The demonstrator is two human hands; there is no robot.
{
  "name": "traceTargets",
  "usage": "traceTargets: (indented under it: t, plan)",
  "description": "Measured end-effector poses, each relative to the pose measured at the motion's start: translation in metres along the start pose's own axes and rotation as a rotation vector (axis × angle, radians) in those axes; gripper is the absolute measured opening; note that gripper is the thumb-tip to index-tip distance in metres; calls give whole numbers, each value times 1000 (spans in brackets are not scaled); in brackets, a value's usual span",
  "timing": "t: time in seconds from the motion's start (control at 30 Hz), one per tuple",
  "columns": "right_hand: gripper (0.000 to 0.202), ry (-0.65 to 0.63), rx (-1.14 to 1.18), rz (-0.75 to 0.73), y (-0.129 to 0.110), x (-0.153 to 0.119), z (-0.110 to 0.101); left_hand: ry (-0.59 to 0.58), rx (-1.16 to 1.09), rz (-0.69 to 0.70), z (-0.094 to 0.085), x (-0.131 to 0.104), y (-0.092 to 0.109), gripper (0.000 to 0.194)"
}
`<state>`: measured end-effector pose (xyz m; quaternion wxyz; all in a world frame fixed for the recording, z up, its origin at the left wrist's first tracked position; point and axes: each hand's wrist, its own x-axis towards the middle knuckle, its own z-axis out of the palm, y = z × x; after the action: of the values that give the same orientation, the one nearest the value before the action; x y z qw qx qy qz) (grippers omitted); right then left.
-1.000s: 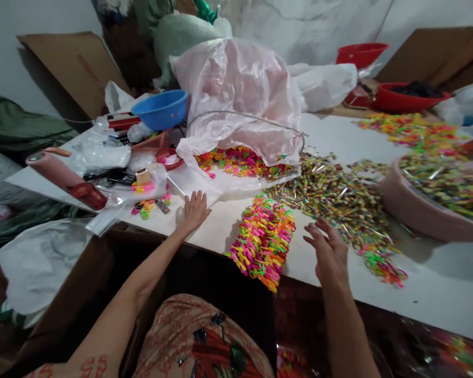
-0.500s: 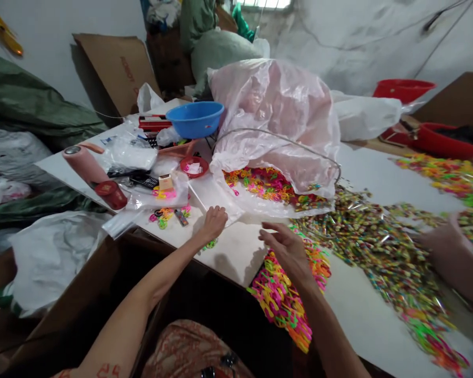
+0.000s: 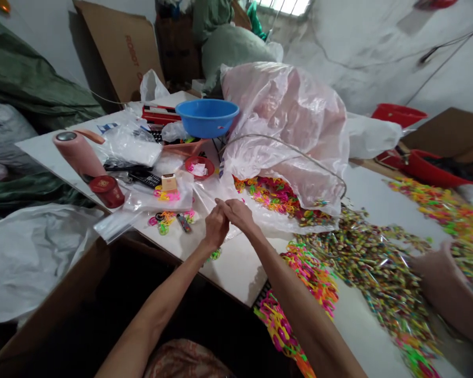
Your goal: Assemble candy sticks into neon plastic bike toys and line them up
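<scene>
Nearest me, along the front edge of the white desk (image 3: 236, 268), a heap of bright neon plastic rings (image 3: 299, 294) spills toward my lap, kept close so I can draw from it without stretching. Just beyond, my left hand (image 3: 216, 227) and my right hand (image 3: 238, 212) meet fingertip to fingertip over the flat edge of the thin clear plastic sheet (image 3: 220, 191). Both are drawn narrow as if pinching that film, though I cannot tell whether anything is caught between them. A few loose rings (image 3: 215, 255) lie by my left wrist.

To the right, the spread of small cellophane-wrapped multicoloured sweets (image 3: 370, 262) covers the desk. Behind my hands, the big crumpled pinkish plastic bag (image 3: 287, 115) lies on its side, mouth open, letting more rings slide out. Further left stand a pink cylindrical flask (image 3: 79, 153) and a blue plastic bowl (image 3: 207, 116), set back out of the way.
</scene>
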<state>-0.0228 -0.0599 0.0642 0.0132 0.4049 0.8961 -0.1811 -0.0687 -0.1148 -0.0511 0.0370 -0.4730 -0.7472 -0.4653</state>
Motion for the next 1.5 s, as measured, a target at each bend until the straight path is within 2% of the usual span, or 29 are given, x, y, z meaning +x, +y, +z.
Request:
traceTargets:
  t: [0.07,0.13,0.27,0.37,0.47,0.53,0.67,0.73,0.8,0.9,0.97,1.1,1.17,1.27,1.43,1.5]
  plan:
    - [56,-119,-113,34,-3,15,-4,3,-18,30,2,-6,2,20]
    - [53,-165,-236,23,-7,29,-4,-5,-34,54,4,-14,3,21]
    - [31,-204,-376,-77,-18,46,9,-17,-80,64,3,-28,2,23]
    - [21,-178,-391,-100,-20,51,13,5,-128,27,-3,-29,-4,19]
    - [27,-112,-352,-82,-15,54,8,82,-238,-142,-10,-20,-14,15]
    - [30,-129,-307,-71,-13,56,9,109,-296,-238,-13,-16,-18,15]
    - [33,-267,-292,-78,-18,57,31,34,-340,-221,-19,-23,-14,17]
    - [26,-257,-283,-89,-20,58,43,7,-379,-211,-24,-31,-9,17]
    - [14,-237,-258,-97,-18,59,49,36,-451,-253,-31,-35,-9,16]
    - [14,-232,-187,-103,-8,63,40,140,-602,-401,-41,-29,-17,13]
    - [19,-189,-18,-109,2,65,26,188,-712,-539,-42,-18,-24,14]
    - [28,8,419,-150,18,64,-1,197,-977,-821,-30,7,-33,24]
    - [32,91,580,-162,22,61,-10,185,-1076,-908,-22,16,-35,29]
    - [37,124,716,-162,25,56,-17,191,-1118,-937,-13,24,-37,32]
    - [42,210,782,-132,35,60,-23,236,-994,-866,-7,32,-37,26]
    - [42,223,782,-134,40,64,-26,232,-1014,-863,-6,35,-35,25]
